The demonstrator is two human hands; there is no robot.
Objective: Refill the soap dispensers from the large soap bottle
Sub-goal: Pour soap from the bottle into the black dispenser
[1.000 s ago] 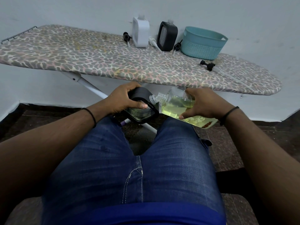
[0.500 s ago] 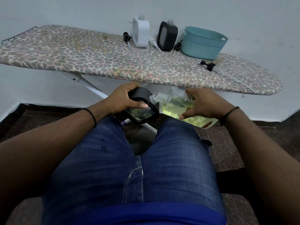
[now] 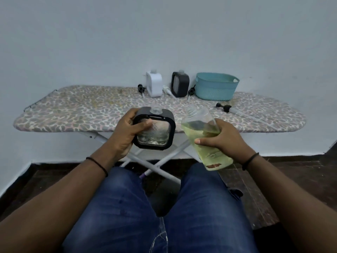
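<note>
Change vs 0.5 s ago: pour is broken off. The large soap bottle (image 3: 204, 136) was tipped mouth-down against the black dispenser (image 3: 155, 127); it is now raised with its neck pointing up and away, tilted, mouth apart from the dispenser opening. The dispenser has been turned upright, clear neck on top. Both are lifted from knee level to in front of the desk (image 3: 73, 110) edge; camera view is pitched up, more wall shown.

Left hand (image 3: 127, 132): wrapped round the black dispenser, thumb across its clear front panel, fingers behind the left side. Right hand (image 3: 224, 139): wrapped round the large soap bottle mid-body, thumb on the near face.

Black dispenser: square black frame, clear ribbed window, uncapped clear threaded neck; a shallow layer of liquid is seen at the bottom, exact level hard to tell. Large soap bottle: clear plastic, uncapped, pale yellow-green liquid filling the lower part, surface slanted with the tilt, small dark-red label mark near the base.

On the desk, along the wall: white dispenser (image 3: 154, 85) and second black dispenser (image 3: 180, 86), both upright, no pumps fitted. Three pump heads are lying beside them: black (image 3: 141, 88), white (image 3: 166, 89), black (image 3: 191, 91). Teal basket (image 3: 216, 86) sits right of those. A fourth black pump (image 3: 224, 107) is lying further right, nearer the front edge.
</note>
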